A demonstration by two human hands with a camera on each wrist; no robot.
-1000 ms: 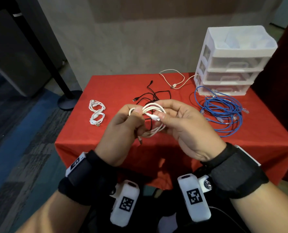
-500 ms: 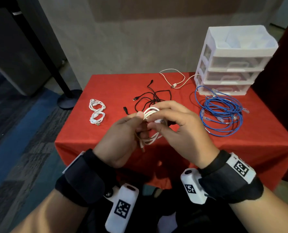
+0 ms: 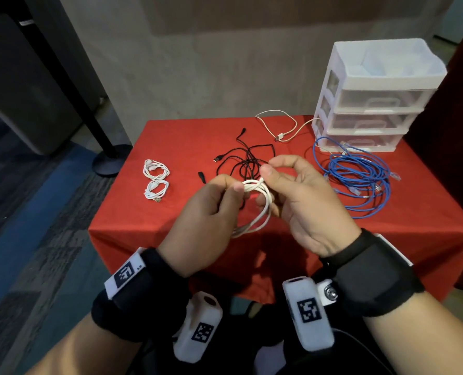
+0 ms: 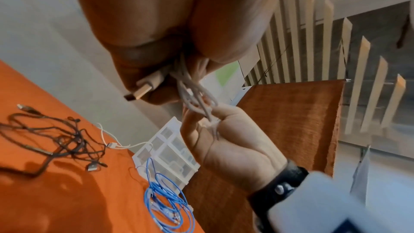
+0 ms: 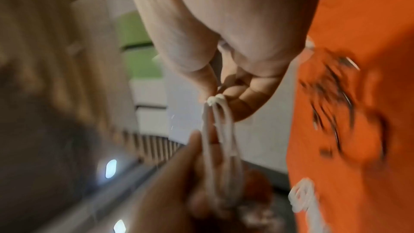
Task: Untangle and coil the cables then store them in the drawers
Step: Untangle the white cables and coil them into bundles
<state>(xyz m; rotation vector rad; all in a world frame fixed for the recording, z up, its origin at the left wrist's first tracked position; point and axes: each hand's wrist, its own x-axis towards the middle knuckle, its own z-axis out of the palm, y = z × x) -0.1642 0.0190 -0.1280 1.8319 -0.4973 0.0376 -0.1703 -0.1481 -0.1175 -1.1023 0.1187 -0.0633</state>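
Note:
Both hands hold a coiled white cable (image 3: pixel 263 209) above the red table's (image 3: pixel 414 226) front half. My left hand (image 3: pixel 214 207) grips the coil's left side between thumb and fingers; its USB plug (image 4: pixel 145 89) sticks out by the thumb. My right hand (image 3: pixel 298 193) pinches the wrapped top of the white cable (image 5: pixel 215 100) between thumb and forefinger. On the table lie a tangled black cable (image 3: pixel 244 163), a blue cable bundle (image 3: pixel 360 180), a loose cream cable (image 3: pixel 279 128) and two small white coils (image 3: pixel 156 180). The white drawer unit (image 3: pixel 373 98) stands at the back right, drawers closed.
A black pole on a round base (image 3: pixel 108 161) stands on the floor left of the table. A grey wall (image 3: pixel 198 63) runs behind it. The blue bundle lies right in front of the bottom drawer. Red cloth shows bare on the table's left and front right.
My right hand has turned palm up and shifted its pinch to the top of the coil. The left hand has kept its grip. The coil now hangs more upright.

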